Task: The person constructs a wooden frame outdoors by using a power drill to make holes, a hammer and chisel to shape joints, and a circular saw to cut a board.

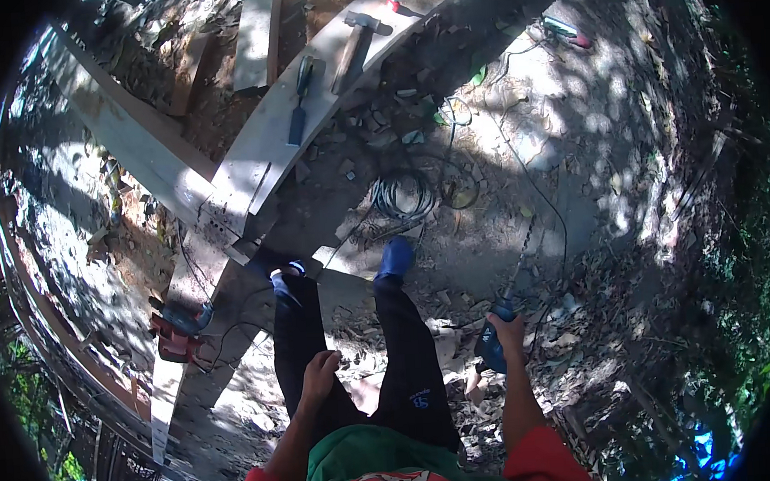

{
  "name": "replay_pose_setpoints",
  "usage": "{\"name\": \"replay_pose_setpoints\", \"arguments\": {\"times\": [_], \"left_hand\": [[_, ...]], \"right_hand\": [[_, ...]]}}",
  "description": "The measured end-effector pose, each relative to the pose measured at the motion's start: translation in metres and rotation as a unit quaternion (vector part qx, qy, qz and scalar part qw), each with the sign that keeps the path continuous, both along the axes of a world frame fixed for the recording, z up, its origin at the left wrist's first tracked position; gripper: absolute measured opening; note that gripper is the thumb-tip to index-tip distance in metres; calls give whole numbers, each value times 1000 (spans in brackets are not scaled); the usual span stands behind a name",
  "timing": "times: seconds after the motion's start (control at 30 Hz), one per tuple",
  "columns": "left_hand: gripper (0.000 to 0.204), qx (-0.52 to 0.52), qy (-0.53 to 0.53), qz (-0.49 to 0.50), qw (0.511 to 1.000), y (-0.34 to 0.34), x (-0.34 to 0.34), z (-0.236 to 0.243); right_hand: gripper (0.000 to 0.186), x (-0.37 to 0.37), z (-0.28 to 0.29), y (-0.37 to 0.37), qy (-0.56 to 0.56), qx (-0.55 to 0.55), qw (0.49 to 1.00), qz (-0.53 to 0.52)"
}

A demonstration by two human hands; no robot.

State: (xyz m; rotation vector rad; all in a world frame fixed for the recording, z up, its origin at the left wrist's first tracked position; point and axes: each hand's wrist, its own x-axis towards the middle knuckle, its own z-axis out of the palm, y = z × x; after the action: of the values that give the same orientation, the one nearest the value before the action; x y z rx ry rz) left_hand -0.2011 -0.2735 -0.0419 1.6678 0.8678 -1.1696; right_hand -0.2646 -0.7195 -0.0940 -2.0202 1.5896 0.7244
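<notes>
My right hand (507, 332) is wrapped round the body of a dark blue power drill (490, 350), held out to my right. A long auger bit (522, 255) sits in its chuck and points forward, away from me. My left hand (322, 372) is closed with fingers curled in front of my left thigh, and nothing shows in it. Ahead to the left, a chisel (300, 106) and a hammer (358, 50) lie on a wide plank (267, 142). A red and dark power tool (179, 330) rests on a timber at my left.
Another long timber (127, 132) meets the plank at an angle. Coiled cable (403, 196) lies on the dirt ahead, with a cord (544, 199) trailing toward the right. A red-ended tool (566, 31) lies farther off. Leaves and wood chips litter the ground around my feet.
</notes>
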Motion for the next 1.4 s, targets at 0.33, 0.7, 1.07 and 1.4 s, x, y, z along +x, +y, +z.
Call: {"name": "replay_pose_setpoints", "arguments": {"times": [0.33,0.7,1.07,1.4], "left_hand": [[40,33,129,-54,990,-42,-43,-71],[40,100,119,-21,988,-37,-79,-101],[104,-120,6,489,864,-116,80,-150],[74,-286,-159,310,893,-67,107,-16]], "right_hand": [[82,50,-344,7,-86,29,996,1],[71,43,-405,12,-85,-8,993,81],[64,240,78,137,-619,212,742,145],[55,138,-110,78,7,239,938,250]]}}
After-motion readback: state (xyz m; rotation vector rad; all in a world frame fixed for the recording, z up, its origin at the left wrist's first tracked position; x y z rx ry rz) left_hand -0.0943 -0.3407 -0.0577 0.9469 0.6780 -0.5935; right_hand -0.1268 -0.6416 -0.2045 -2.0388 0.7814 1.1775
